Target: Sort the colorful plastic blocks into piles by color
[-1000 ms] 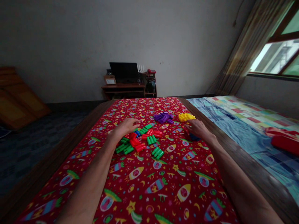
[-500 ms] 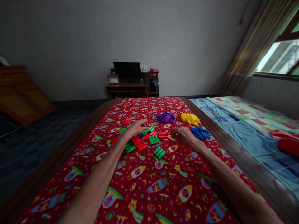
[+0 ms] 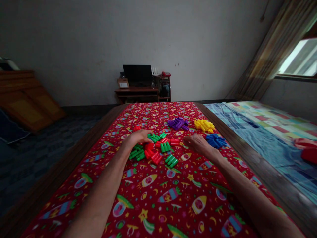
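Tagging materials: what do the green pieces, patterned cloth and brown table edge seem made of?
Green pieces: likely plastic, glossy, with highlights along their ridges. Patterned cloth: probably printed fabric, matt, as no glare shows; coating possible. Brown table edge: apparently varnished wood or veneer, from its colour and sheen.

Holds left hand [image 3: 140, 136] low over the far left part of a loose heap of red and green blocks [image 3: 156, 157], with fingers bent downward; hard to tell whether touching any. Has right hand [image 3: 196, 142] between that heap and a blue pile [image 3: 216, 140], with fingers curled inward. Shows a green piece [image 3: 171, 161] just apart on the heap's near right side, a purple pile [image 3: 178, 123] farther off, and a yellow pile [image 3: 204, 125] just beyond the blue one. Has all these on a red patterned cloth [image 3: 158, 185] over a dark wooden table [image 3: 267, 162]. Shows a bed [image 3: 240, 127] to the right, a wooden cabinet [image 3: 32, 99] to the left, and a dark monitor [image 3: 137, 74] on a far desk [image 3: 136, 89].
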{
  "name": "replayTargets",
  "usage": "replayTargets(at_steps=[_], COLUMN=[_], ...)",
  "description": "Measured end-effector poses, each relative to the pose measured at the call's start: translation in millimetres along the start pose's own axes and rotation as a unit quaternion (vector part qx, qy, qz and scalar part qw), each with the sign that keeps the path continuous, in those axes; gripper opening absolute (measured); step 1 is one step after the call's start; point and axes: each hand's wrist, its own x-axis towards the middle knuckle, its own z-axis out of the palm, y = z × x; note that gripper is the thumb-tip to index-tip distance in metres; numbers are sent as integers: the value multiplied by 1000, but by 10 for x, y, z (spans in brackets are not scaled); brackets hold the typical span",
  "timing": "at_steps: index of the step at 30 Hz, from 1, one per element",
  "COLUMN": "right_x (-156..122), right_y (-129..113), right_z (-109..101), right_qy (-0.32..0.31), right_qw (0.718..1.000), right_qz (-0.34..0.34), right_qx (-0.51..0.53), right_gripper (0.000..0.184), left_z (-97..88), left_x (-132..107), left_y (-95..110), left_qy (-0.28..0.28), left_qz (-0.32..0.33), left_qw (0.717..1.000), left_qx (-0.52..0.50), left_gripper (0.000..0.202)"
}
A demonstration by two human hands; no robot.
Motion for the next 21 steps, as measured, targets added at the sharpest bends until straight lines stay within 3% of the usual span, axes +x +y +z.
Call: replayTargets(at_steps=[7, 11, 14, 16, 18, 19, 21], right_x=[39, 67, 82, 89, 96, 98, 96], right_y=[8, -49, -146, -207, -222, -201, -86], right_z=[123, 212, 252, 246, 207, 179, 119], right_qy=[34, 141, 209, 212, 192, 183, 174], right_qw=[999, 986, 967, 962, 968, 973, 979], right_qz=[-10, -49, -101, -114, -94, -69, -8], right_qx=[1, 69, 106, 124, 128, 123, 103], right_gripper=[33, 37, 50, 47, 37, 34, 31], left_z=[-40, -76, -46, 8, 65, 84, 84], left_x=[-22, -44, -126, -182, -217, -225, -230], left_y=[68, 228, 525, 733, 884, 927, 939], left_qy=[26, 60, 17, -34, -63, -59, 0], left_qz=[49, 92, 166, 203, 212, 213, 211], left_qw=[998, 988, 939, 897, 877, 880, 908], left_qx=[29, -110, -300, -391, -426, -421, -362], left_gripper=[52, 55, 56, 58, 57, 54, 45])
